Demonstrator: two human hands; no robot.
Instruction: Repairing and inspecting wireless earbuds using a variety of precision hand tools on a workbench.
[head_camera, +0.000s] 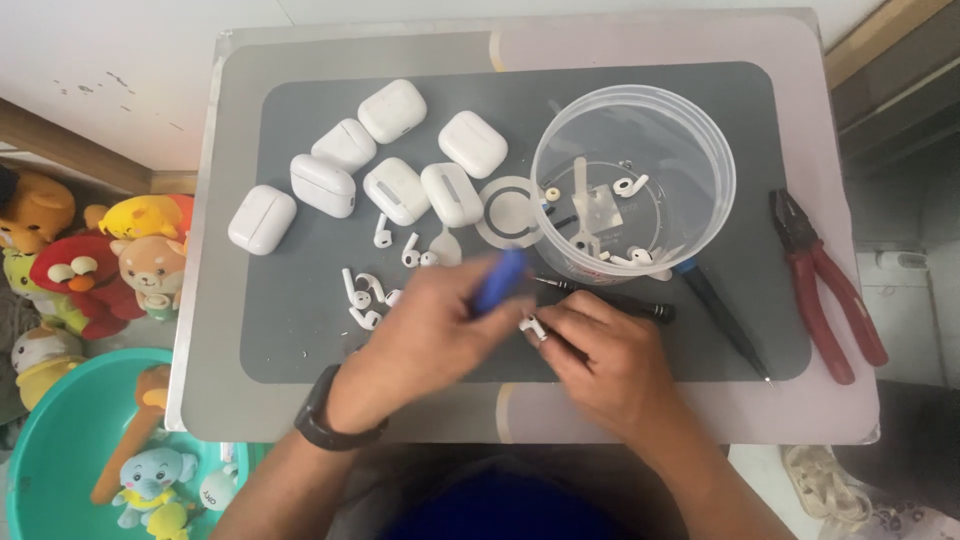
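The earbud (532, 325) sits at the near edge of the grey mat (290, 340), pinched at its stem between the fingertips of our right hand (610, 365). To its left, our left hand (420, 345) has its fingers curled tight around a blue-handled tool (503, 280), whose tip we cannot make out behind the hand. We judge that we are at the prying step, with the tool brought up to the earbud; the next move calls for a steady pinch and a fine, light push at the seam. Further left lie loose earbuds (360, 300) and six white charging cases (325, 185), all closed. To the right stands a clear plastic tub (632, 180) holding a few earbuds and small parts. A black screwdriver (610, 300) lies just beside our right hand, and red pliers (825, 280) lie well apart.
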